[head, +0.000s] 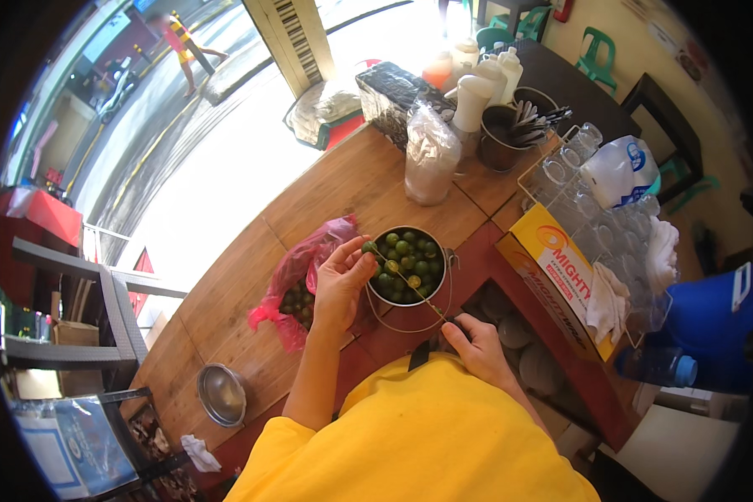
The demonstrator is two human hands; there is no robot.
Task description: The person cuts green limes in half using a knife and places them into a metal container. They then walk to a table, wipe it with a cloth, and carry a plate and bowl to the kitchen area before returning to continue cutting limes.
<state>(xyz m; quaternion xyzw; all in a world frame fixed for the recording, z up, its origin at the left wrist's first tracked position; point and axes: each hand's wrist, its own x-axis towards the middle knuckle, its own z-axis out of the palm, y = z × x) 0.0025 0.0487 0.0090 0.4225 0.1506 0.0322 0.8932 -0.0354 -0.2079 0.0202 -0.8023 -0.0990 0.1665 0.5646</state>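
Observation:
My left hand point(346, 282) pinches a small green citrus fruit point(369, 246), which looks like a calamansi, over the left rim of a metal pail. My right hand point(475, 345) grips the dark handle of what appears to be a thin knife point(428, 302), seen nearly edge-on. Its narrow length crosses above the pail toward the fruit in my left hand. Whole green calamansi point(403, 246) fill the pail point(443, 276), with a few yellowish cut faces among them. The pail's wire handle hangs toward me. Beside my left wrist, a pink plastic bag point(288, 276) lies open on more fruit.
A metal bowl point(221, 394) and a crumpled white cloth point(201, 453) are at left on the wooden counter point(232, 314). Beyond the pail stand a bagged container point(432, 157) and a cutlery bucket point(502, 138). Right are a plastic-wrap box point(555, 282) and a glass rack point(587, 207).

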